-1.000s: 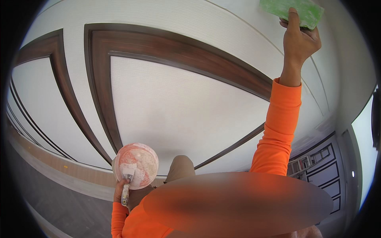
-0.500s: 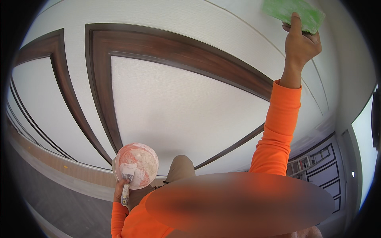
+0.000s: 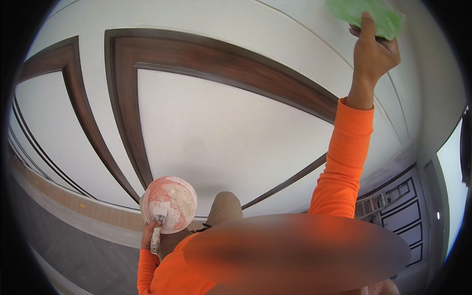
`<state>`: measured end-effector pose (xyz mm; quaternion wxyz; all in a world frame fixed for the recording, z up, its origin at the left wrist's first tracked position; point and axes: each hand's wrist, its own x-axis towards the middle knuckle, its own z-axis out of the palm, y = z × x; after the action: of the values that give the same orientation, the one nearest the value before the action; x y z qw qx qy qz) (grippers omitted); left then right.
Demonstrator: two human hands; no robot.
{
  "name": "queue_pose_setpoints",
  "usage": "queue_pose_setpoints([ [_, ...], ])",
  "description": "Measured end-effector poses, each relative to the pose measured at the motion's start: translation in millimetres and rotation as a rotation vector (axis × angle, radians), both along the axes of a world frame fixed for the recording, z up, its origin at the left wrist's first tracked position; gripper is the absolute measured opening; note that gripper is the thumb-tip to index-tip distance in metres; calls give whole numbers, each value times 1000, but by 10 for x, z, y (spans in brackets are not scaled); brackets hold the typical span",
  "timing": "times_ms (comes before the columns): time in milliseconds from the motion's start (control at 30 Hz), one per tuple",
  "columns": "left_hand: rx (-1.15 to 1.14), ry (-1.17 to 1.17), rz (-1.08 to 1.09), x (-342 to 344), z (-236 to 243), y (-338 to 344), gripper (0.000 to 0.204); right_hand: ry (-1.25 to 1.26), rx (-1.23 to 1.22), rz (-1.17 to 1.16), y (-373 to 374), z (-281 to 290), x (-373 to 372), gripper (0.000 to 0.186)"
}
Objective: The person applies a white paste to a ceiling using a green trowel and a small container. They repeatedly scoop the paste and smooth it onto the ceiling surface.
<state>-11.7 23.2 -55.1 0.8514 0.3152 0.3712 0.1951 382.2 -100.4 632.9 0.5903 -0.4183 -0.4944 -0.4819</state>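
High at the upper right, my right hand (image 3: 374, 55) grips a green flat plastic spreader (image 3: 361, 14) smeared with white. My thumb lies over the spreader's near edge, and its flat side is close to the white wall; whether they touch I cannot tell. Low on the left, my left hand (image 3: 147, 236) is closed at the near rim of a round bucket (image 3: 191, 199) whose inside is coated with pinkish-white filler. A putty knife (image 3: 156, 242) is held in the same hand, its blade over the bucket and its handle pointing back toward me. The fingers under the bucket are hidden.
Dark brown wooden mouldings (image 3: 125, 98) frame white textured wall panels (image 3: 231, 132) in front of me. A wood-toned skirting (image 3: 73, 199) runs above the grey floor (image 3: 88, 246) at left. A ladder (image 3: 378, 202) stands far right. My knee (image 3: 225, 209) is close to the wall.
My right hand and the green spreader have shifted very slightly to the right. The bucket and putty knife in my left hand have risen a touch.
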Motion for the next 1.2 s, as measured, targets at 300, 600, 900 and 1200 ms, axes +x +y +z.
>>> queue_pose_setpoints([
  [300,-10,-79,63,67,166,-85,56,70,-5,-99,-13,-10,32,29],
  [600,14,-50,60,73,103,-61,55,21,20,-49,-20,-25,83,28],
  [900,24,-51,79,63,3,-42,52,24,1,-117,-28,-61,65,27],
  [1200,19,-45,41,26,-178,10,53,36,23,-62,-32,-83,82,28],
])
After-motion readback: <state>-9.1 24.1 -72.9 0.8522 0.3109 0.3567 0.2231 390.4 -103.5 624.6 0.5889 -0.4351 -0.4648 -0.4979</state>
